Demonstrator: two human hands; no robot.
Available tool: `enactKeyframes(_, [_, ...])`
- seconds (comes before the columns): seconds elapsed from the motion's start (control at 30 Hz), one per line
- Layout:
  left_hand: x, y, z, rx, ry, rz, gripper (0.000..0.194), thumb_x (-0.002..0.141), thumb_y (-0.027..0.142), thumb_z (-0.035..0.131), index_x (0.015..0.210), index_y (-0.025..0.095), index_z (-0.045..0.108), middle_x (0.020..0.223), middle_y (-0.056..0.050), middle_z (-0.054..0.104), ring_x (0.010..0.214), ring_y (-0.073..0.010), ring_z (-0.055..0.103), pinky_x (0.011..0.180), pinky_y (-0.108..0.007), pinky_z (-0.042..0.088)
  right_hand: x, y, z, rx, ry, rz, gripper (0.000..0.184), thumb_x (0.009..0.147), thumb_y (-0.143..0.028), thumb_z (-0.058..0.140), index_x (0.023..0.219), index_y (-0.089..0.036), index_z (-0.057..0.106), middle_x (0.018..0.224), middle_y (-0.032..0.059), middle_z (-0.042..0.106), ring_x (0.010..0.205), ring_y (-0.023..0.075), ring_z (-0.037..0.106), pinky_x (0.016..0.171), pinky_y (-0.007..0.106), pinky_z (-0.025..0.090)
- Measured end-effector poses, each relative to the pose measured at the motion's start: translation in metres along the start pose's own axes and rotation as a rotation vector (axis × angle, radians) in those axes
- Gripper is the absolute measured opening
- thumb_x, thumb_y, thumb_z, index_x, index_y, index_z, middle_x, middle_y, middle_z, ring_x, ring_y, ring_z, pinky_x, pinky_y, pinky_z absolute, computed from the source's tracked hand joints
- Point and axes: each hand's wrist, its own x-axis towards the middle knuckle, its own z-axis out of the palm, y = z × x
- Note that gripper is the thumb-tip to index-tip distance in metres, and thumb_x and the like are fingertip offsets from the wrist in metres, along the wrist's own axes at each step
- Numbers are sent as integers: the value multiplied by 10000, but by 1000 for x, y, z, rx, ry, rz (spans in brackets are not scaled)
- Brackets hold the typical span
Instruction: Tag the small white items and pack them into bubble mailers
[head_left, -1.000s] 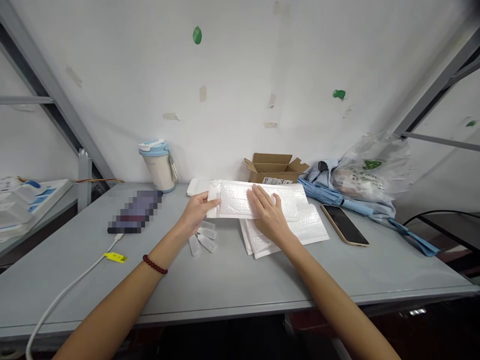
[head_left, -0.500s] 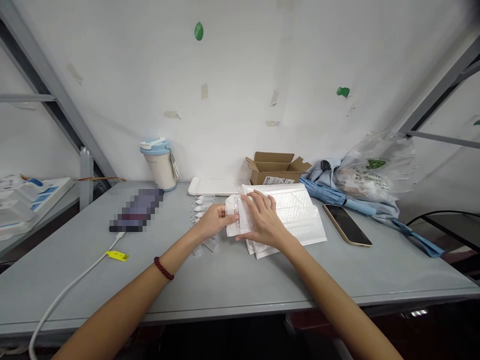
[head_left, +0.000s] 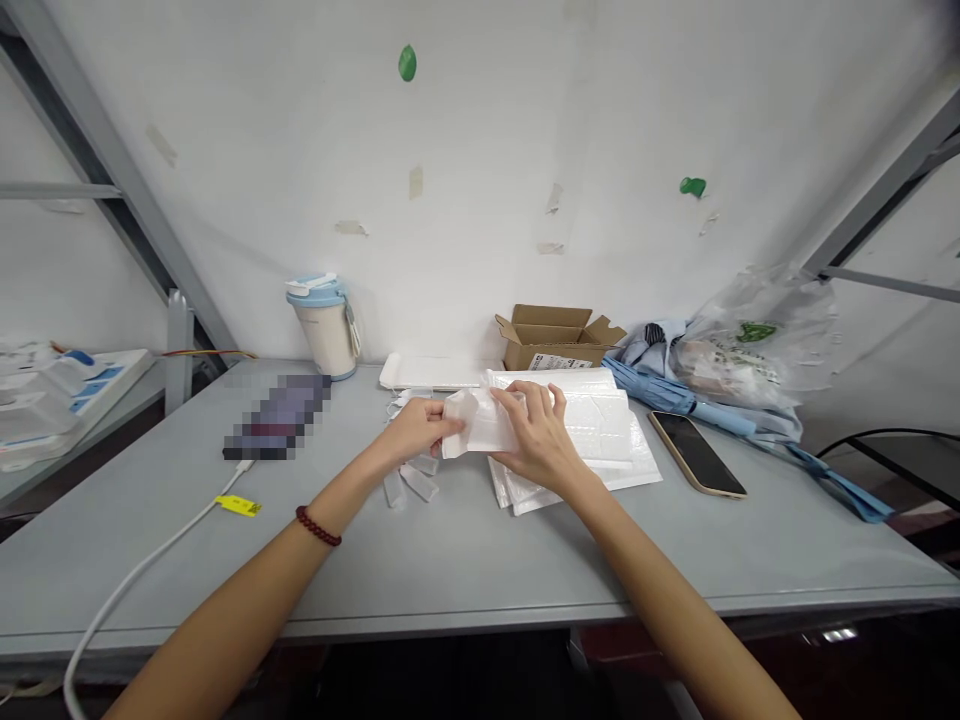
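Note:
A white bubble mailer (head_left: 592,422) is held between my hands above the desk, its left end slightly bent. My left hand (head_left: 418,428) pinches that flap end between thumb and fingers. Across the mailer's body lies my right hand (head_left: 541,432), gripping it with the thumb below and the fingers on top. Under it, more white bubble mailers (head_left: 626,472) lie in a loose stack. Several small clear-wrapped items (head_left: 418,482) are on the desk by my left hand, partly hidden behind it.
At the back are a white flat packet (head_left: 431,371), an open cardboard box (head_left: 551,345) and a tumbler (head_left: 326,330). A phone (head_left: 697,453), a folded blue umbrella (head_left: 660,387) and a plastic bag (head_left: 742,360) lie right. A blurred-out device (head_left: 281,415) with a white cable (head_left: 157,562) lies left.
My left hand has shifted left with the mailer's flap, which is now opened outward. The mailer's body shows further to the right, past my right hand.

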Motion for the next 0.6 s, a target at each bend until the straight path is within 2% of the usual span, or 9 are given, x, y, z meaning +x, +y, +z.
enactKeyframes(0.17, [-8,6,-30,231,-137,5,149,625,304,664,717,191,692,616,-4,621,497,-124,504,438,-219,337,1,5,2,36,-10,52,587,778,-428,596,1272,-164,420,1158,166,489,1084,289,446,989,495,213])
enactKeyframes(0.27, [-12,7,-39,375,-233,12,156,587,261,679,736,221,704,680,4,645,527,-127,514,471,-219,342,1,6,4,78,-16,81,573,775,-444,605,1245,-162,438,1134,151,497,1067,280,457,959,456,261])
enactKeyframes(0.43, [-15,11,-44,540,-236,30,180,571,276,669,743,234,700,705,3,639,571,-149,520,489,-224,338,0,7,7,119,-27,108,566,774,-449,616,1232,-164,447,1137,139,498,1072,269,455,937,426,283])
enactKeyframes(0.53, [-19,14,-57,619,-236,2,187,575,290,656,749,232,693,744,-2,636,614,-156,520,510,-221,343,0,8,7,134,-35,116,568,768,-447,627,1230,-170,447,1142,137,498,1074,273,455,935,427,283])
enactKeyframes(0.6, [-21,14,-67,664,-281,-34,201,580,305,656,762,229,693,736,0,629,647,-161,524,536,-219,351,0,7,7,141,-40,118,563,769,-448,625,1227,-174,448,1142,136,496,1069,276,458,933,429,284])
